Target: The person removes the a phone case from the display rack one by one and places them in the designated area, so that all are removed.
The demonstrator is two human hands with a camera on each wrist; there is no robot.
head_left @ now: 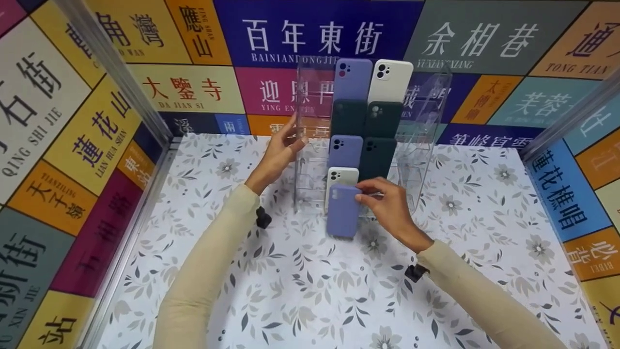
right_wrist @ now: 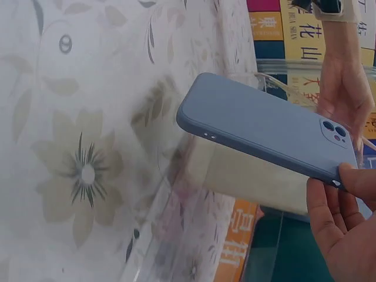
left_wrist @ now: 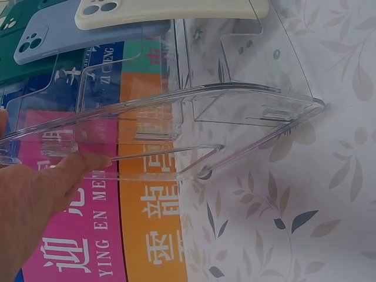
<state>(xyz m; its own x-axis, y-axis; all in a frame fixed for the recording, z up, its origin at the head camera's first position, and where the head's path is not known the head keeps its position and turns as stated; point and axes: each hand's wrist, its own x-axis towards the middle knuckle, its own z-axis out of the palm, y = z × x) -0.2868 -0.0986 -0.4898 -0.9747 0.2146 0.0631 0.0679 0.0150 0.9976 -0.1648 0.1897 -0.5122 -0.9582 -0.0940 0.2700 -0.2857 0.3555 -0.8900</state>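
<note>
My right hand [head_left: 387,201] pinches the upper corner of a lavender phone case [head_left: 343,213], its camera cutout at the top. In the right wrist view this phone case [right_wrist: 264,126] looks blue-grey, with thumb and fingers at the camera end. It is in front of a white phone case [head_left: 334,175] in the lowest row of a clear stepped display stand [head_left: 310,189]. At the stand's left side, my left hand [head_left: 278,157] grips the transparent side panel [left_wrist: 235,88] between thumb and fingers. Behind stand more lavender, white and dark green phone cases [head_left: 380,157] in two columns.
The stand rests on a white flower-print table cover [head_left: 290,291], close to a back wall of coloured panels with Chinese characters [head_left: 315,34]. Similar panelled walls [head_left: 72,169] rise at both sides. The stand's right side panel [head_left: 431,145] is transparent.
</note>
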